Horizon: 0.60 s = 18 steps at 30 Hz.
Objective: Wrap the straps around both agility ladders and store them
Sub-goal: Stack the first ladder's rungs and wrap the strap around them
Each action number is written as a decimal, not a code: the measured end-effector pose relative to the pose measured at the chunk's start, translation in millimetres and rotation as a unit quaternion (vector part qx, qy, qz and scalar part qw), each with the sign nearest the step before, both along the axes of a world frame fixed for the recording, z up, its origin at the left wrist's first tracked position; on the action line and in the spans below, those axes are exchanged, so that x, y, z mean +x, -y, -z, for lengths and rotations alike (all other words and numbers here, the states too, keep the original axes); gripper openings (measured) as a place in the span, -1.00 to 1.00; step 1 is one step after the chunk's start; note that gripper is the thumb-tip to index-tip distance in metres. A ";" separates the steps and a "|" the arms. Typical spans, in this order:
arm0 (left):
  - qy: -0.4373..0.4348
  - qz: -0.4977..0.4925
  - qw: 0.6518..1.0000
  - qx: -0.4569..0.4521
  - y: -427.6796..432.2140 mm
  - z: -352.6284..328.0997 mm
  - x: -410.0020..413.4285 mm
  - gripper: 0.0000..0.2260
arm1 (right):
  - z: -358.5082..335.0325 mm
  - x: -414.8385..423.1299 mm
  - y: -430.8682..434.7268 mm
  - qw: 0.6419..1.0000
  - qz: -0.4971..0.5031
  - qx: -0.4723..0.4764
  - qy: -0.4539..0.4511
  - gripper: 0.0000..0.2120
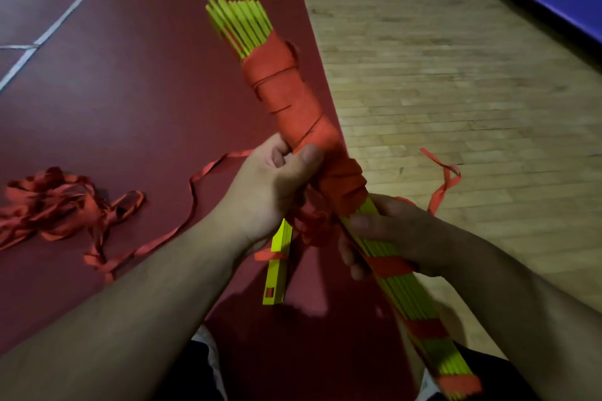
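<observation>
Neon-yellow ladder rungs [239,21], orange-red straps [286,88], maroon mat [130,91], pale wood-plank floor [456,75]

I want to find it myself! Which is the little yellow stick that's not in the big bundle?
Look at the dark red mat, then just under the left hand. The little yellow stick sits there alone, outside the wrapped bundle, with one red band across it and a square hole near its bottom.

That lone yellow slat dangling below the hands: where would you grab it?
Pinch the yellow slat across its thin flat faces, on the bare lower half, coming from the left. It hangs nearly upright; the left hand crowds its top and the bundle blocks the right.
</observation>
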State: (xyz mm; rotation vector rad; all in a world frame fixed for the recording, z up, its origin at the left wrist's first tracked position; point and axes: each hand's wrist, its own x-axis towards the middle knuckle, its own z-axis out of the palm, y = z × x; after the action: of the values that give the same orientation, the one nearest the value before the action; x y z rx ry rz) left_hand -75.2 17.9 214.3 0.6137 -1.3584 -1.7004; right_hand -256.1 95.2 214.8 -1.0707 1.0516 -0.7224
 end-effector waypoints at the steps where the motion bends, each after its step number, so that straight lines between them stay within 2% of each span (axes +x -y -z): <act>1: 0.011 -0.019 1.000 -0.014 -1.0 -4.5 -2.0 -0.27 | 2.9 -0.1 0.3 1.000 0.009 -0.016 0.004 -0.71; 3: 0.032 -0.050 0.998 -0.031 -2.3 -10.5 -3.7 -0.39 | 5.9 2.0 0.2 0.998 0.029 -0.045 -0.011 -0.56; 6: 0.051 -0.087 0.995 -0.021 -4.3 -13.8 -4.5 -0.59 | 6.8 6.9 0.1 0.987 0.042 -0.098 -0.121 -0.56; 9: 0.078 -0.140 0.987 -0.023 -4.3 -14.1 -4.1 -0.74 | 10.8 14.4 -1.0 0.943 0.098 -0.118 -0.295 -0.40; 11: 0.074 -0.153 0.985 -0.002 0.0 -11.2 -1.9 -0.74 | 16.3 19.8 -1.8 0.910 0.138 -0.145 -0.363 -0.46; 14: 0.109 -0.119 0.987 -0.012 9.1 -6.4 7.1 -0.70 | 23.1 18.6 -2.7 0.878 0.177 -0.195 -0.399 -0.63; 18: 0.123 -0.018 0.988 -0.092 15.9 0.8 17.9 -0.75 | 19.7 7.9 -7.1 0.888 0.199 -0.188 -0.369 -0.61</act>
State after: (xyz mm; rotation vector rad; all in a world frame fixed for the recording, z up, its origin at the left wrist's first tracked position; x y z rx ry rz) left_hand -57.4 2.0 213.5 0.7554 -1.6455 -1.4858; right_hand -248.2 102.3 195.1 -1.5459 1.8785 -0.8924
